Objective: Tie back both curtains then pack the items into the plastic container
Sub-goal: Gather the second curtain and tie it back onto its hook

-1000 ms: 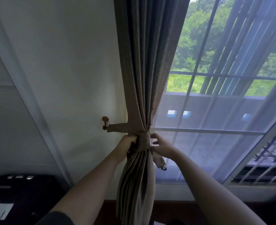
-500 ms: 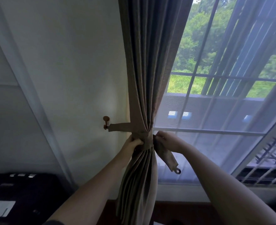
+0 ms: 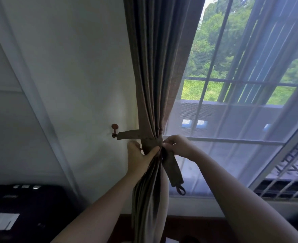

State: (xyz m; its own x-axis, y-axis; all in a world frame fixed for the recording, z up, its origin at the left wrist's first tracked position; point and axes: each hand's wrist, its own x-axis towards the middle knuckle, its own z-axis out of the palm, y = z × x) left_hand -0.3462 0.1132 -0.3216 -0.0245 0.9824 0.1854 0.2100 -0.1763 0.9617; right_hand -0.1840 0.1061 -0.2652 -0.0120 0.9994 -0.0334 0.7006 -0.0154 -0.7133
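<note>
Our left hand (image 3: pixel 141 157) gripped the gathered grey-brown pleated curtain (image 3: pixel 155 85); our right hand (image 3: pixel 178 146) pinched the matching fabric tieback band (image 3: pixel 172 165). Since half a second before, its free looped end (image 3: pixel 181 191) hung lower, unhooked. Beyond, the brown wall hook (image 3: pixel 115 129) held the other end. Container unseen.

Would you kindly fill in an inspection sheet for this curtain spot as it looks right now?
Surface: white wall, bare but for a wall hook.
Job's things: curtain gathered; tieback looped on the hook at one end, free end with its ring dangling, not hooked. Plastic container: nothing seen.
Clutter: black device with a white sheet, lower left.
Hands: left hand grips the curtain bundle; right hand pinches the tieback.
Cables: nothing seen.
Surroundings: sheer curtain over a barred window, trees outside.
</note>
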